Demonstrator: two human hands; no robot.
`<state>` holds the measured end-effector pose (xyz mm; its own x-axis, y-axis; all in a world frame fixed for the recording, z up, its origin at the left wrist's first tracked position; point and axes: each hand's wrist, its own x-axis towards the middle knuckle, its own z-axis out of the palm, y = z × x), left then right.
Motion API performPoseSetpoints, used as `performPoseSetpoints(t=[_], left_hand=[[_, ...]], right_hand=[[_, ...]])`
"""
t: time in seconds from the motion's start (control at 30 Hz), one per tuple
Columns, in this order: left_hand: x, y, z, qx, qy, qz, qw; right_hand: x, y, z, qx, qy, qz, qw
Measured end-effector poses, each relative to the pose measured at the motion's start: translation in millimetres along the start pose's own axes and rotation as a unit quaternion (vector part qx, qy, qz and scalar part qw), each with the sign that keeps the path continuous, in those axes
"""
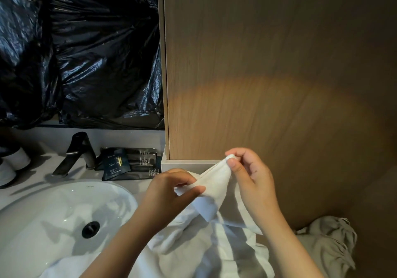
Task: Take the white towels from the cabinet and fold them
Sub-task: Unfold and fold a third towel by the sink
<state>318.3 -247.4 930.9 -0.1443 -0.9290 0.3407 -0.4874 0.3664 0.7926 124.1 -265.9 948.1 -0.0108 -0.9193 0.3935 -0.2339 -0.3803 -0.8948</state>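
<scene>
Fingers (181,175) on left hand (169,194) and right hand (251,183) are pinching towel (214,181) corner, lower centre; slack could slide into sink (53,224).

The location is a bathroom, probably in a hotel: a white oval basin (53,209) with a black drain (90,228) sits in a grey surface (137,186), beside a black mixer tap (75,153), dark toiletry sachets (120,165) and a wood-veneer cabinet (257,63).

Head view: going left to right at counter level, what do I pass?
White cylindrical items → black faucet → dark packets → left hand → right hand → grey cloth. Both hands pinch the white towel, which spans them.
</scene>
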Motion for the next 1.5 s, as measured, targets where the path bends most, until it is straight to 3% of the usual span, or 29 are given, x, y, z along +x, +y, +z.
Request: performPoseSetpoints(t=[0.23, 0.4, 0.67, 1.27, 1.5], left_hand=[[4.8, -20.2, 3.8, -0.005, -0.001, 0.022, 1.000], [26.1, -36.6, -3.1, 0.030, -0.054, -0.070, 0.996], [46.4, -56.7, -13.5, 0.094, -0.054, -0.098, 0.989], [72.5, -78.5, -46.3, 0.188, 0.044, -0.157, 0.968], [119.6, -37.8, -90.3, 0.114, 0.193, -0.085, 0.971]], right_hand=[[31.2, -25.3, -29.1, -0.058, 0.006, -0.090, 0.994], [51.3, -37.8, -50.1, -0.088, 0.030, -0.111, 0.989], [76.3, -46.4, -77.6, -0.125, 0.077, -0.141, 0.979], [99.9, -38.1, -99.3, -0.136, 0.157, -0.114, 0.971], [133.0, -51.8, -123.3, -0.123, 0.220, -0.120, 0.960]])
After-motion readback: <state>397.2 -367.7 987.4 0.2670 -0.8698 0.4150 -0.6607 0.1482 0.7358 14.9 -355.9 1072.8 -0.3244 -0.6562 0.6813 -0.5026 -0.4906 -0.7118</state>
